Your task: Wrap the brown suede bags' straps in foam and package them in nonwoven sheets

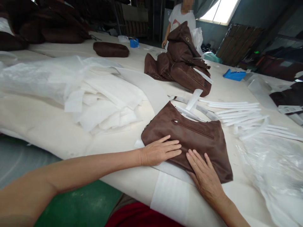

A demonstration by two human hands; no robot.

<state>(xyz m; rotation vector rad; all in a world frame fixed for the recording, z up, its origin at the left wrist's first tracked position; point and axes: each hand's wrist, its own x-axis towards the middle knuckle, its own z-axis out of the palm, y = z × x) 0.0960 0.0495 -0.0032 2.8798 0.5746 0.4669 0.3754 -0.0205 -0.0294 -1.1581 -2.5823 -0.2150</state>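
A brown handbag (199, 138) with a zipped pocket lies flat on the table in front of me. My left hand (161, 151) rests on its lower left part, palm down with the fingers stretched out. On the lower middle of the bag lies my right hand (203, 173), also flat, its fingers extended. Neither hand grasps anything. The bag's strap, with pieces of white wrapping (194, 99) on it, runs behind its upper edge. Under the bag's near side a sheet of white foam (170, 192) sticks out and hangs over the table edge.
White foam sheets (111, 97) and clear plastic bags (42, 75) lie to the left. Several white foam rods (239, 112) and more plastic (272, 164) are at the right. Brown bags (177, 66) are piled farther back, near a person (180, 19) and a blue holder (234, 75).
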